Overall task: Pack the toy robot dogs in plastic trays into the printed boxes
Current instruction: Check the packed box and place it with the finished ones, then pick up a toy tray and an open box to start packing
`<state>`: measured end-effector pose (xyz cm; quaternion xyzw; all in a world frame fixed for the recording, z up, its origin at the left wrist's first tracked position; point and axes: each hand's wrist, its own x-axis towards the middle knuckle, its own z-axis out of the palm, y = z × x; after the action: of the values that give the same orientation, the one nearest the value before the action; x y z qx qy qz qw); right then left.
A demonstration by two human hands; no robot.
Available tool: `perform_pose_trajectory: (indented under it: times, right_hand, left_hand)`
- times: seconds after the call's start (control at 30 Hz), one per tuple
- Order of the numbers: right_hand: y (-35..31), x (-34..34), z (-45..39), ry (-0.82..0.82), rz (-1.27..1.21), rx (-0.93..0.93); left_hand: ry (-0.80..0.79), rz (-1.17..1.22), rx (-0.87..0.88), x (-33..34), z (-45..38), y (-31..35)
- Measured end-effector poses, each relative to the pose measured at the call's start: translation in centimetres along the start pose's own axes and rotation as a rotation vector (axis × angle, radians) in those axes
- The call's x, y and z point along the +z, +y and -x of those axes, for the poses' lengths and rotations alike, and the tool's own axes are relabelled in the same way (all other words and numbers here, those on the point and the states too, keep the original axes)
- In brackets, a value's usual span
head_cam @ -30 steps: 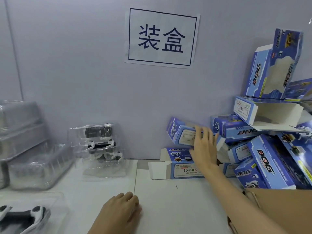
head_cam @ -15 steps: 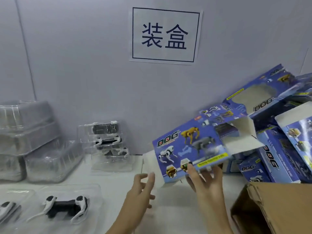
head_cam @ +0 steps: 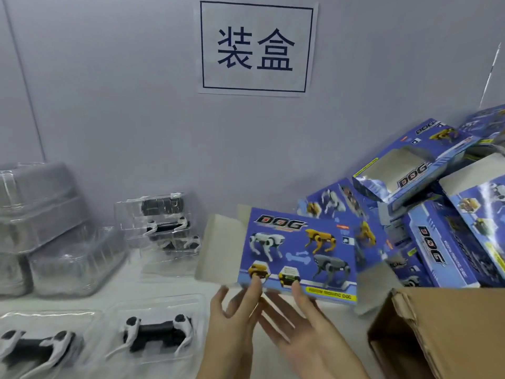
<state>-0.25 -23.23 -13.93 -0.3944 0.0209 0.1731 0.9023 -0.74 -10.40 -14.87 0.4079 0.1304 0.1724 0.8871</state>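
Observation:
A blue printed box (head_cam: 297, 253), with pictures of robot dogs and both end flaps open, is in the air above the white table. My right hand (head_cam: 303, 326) pinches its lower edge, thumb on the printed front. My left hand (head_cam: 235, 321) touches the box's lower left corner with fairly straight fingers. A black and white toy robot dog (head_cam: 155, 335) lies in a clear plastic tray at the lower left, and a second trayed dog (head_cam: 32, 348) lies further left. Several trays with dogs are stacked (head_cam: 166, 225) against the wall.
A pile of blue printed boxes (head_cam: 440, 242) fills the right side against the wall. An open brown carton (head_cam: 442, 335) stands at the lower right. Empty clear trays (head_cam: 41, 203) are stacked at the far left. A paper sign (head_cam: 257, 49) hangs on the grey wall.
My right hand took a box from the pile and brought it to the middle. My left hand rose from the table to the box's lower left corner.

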Motion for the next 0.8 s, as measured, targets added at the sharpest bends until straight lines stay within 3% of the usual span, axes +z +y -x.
perform_pose_trajectory:
  times: [0.17,0.37,0.63,0.8]
  right_hand:
    - [-0.3,0.3,0.5,0.009,0.019,0.115]
    - [-2.0,-1.6,-0.7,0.287,-0.041,-0.067]
    - [-2.2,-4.0,-2.1,0.316,0.073,-0.380]
    - [-2.4,-2.8,-0.9,0.306,0.298,-0.436]
  left_hand:
    - [0.014,-0.109,0.196,0.0,0.6,2.6]
    - [0.037,-0.237,0.529,-1.4,0.3,7.8]
    - [-0.042,-0.343,0.455,-2.2,-0.7,7.2]
    - [-0.165,-0.476,0.445,-2.2,-0.5,5.4]
